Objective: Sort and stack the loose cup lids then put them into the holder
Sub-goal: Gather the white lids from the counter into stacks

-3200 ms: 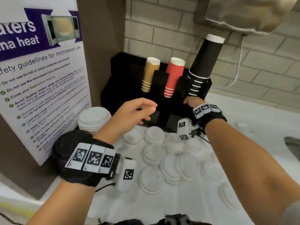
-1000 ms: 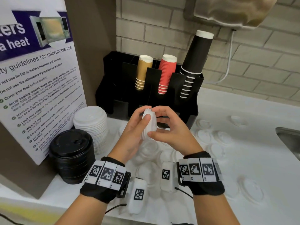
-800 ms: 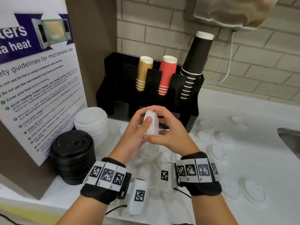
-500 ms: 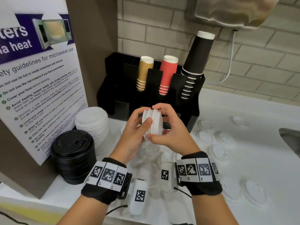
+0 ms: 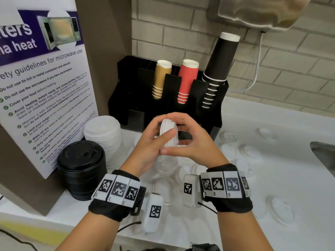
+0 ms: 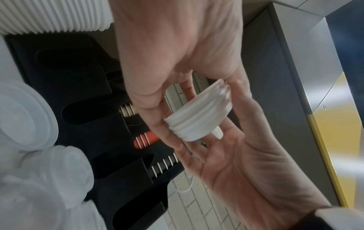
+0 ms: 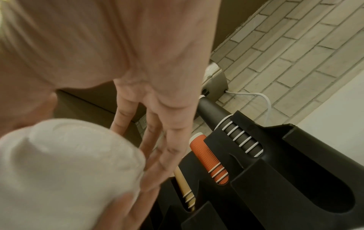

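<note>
Both hands are up in front of the black cup holder (image 5: 215, 113), sharing a small stack of white lids (image 5: 167, 132) held on edge above the counter (image 5: 272, 178). The left hand (image 5: 150, 147) curls round the stack's near side, thumb lying across the face of the lids. The right hand (image 5: 190, 142) cups it from the other side, fingers arched over the rim and thumb pressing underneath. From the left wrist, the nested stack (image 6: 199, 115) sits tilted between the two sets of fingertips, ridged rims showing. Loose white lids (image 5: 250, 154) lie scattered flat on the counter below and to the right. A tall pile of white lids (image 5: 103, 134) and a pile of black lids (image 5: 81, 163) stand at the left, beside the microwave poster (image 5: 43, 84).
</note>
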`<action>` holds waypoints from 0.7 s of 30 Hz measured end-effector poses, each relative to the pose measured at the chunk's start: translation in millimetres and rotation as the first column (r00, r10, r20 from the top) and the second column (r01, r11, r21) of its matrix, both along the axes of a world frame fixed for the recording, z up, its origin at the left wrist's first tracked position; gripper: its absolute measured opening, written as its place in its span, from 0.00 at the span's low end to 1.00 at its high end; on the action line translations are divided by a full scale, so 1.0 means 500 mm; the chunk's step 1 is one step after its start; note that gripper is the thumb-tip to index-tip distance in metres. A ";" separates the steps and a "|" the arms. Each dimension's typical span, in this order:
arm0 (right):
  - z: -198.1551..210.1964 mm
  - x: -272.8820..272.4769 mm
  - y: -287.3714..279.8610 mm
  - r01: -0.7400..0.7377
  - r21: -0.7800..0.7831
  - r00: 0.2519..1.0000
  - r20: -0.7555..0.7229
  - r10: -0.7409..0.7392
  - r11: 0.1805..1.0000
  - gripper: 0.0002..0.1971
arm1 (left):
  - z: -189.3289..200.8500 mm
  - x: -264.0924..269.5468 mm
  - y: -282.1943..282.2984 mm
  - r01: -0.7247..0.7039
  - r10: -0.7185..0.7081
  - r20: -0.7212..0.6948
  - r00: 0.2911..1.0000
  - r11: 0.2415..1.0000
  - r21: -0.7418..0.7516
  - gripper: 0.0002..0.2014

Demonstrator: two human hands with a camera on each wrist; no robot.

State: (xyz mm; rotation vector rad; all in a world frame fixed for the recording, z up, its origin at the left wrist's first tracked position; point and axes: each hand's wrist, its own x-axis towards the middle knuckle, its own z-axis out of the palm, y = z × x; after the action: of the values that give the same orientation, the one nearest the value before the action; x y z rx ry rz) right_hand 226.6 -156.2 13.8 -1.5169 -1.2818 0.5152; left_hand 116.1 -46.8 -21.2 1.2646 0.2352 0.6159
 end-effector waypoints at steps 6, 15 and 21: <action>0.000 0.053 0.054 0.149 -0.453 0.933 0.359 0.026 0.879 0.28 | 0.020 -0.004 0.037 -0.173 0.177 0.053 0.983 0.982 -0.075 0.16; -0.093 0.025 0.145 0.279 -0.832 0.630 0.536 0.562 0.479 0.41 | 0.034 -0.025 0.053 -0.204 0.210 0.068 0.975 0.975 -0.083 0.18; -0.080 0.038 0.142 0.253 -0.808 0.675 0.541 0.502 0.532 0.33 | 0.031 -0.043 0.056 -0.201 0.213 0.069 0.975 0.968 -0.151 0.17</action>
State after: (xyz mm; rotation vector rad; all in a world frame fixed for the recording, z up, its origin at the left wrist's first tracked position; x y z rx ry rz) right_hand 245.4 -85.2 -26.3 -2.6788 -1.9488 0.7327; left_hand 94.4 -19.1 -5.7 1.0800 0.3382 0.8158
